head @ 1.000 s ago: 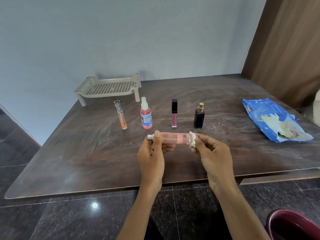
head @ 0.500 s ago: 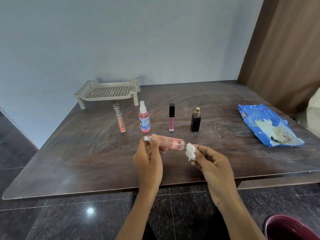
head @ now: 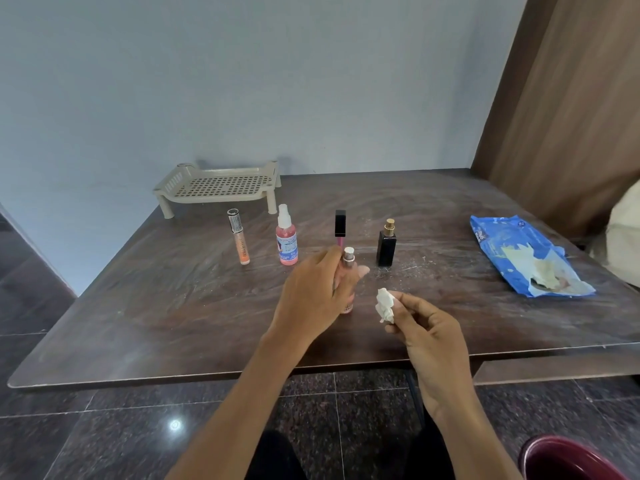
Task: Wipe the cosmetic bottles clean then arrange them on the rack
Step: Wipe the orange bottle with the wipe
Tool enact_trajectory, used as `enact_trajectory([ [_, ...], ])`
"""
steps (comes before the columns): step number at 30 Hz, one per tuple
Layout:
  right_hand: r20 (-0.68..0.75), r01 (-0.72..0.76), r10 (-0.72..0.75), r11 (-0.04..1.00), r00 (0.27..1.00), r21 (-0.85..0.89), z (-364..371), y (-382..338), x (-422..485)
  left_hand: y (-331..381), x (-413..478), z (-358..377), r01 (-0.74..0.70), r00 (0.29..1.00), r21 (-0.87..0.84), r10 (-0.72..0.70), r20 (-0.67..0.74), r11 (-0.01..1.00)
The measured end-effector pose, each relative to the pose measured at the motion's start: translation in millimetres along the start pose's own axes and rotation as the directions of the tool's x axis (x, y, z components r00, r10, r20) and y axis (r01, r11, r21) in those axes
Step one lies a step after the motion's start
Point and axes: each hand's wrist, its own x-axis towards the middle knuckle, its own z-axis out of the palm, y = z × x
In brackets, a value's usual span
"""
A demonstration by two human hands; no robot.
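Left hand (head: pixel 311 292) round slim pink bottle (head: pixel 347 268), maybe plastic; right hand (head: pixel 426 327) round crumpled wipe (head: pixel 385 304).

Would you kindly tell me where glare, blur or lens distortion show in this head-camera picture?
Head view: a bright glare spot sits on the glossy floor tile; the left hand and its pink bottle are slightly motion-blurred, while the crumpled wipe in the right hand looks sharper; the wide lens splays the table edges.
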Motion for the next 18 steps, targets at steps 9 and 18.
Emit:
enact_trajectory([
  [9,-0.032,0.214,-0.223,0.962,0.974,-0.166,16,-20,10,-6,-23,22,0.168,0.984,-0.304,-0.177,-0.002,0.938],
  [18,0.071,0.453,-0.488,0.734,0.870,-0.506,53,-19,22,-1,-24,20,0.156,0.983,-0.375,-0.180,-0.029,0.914],
])
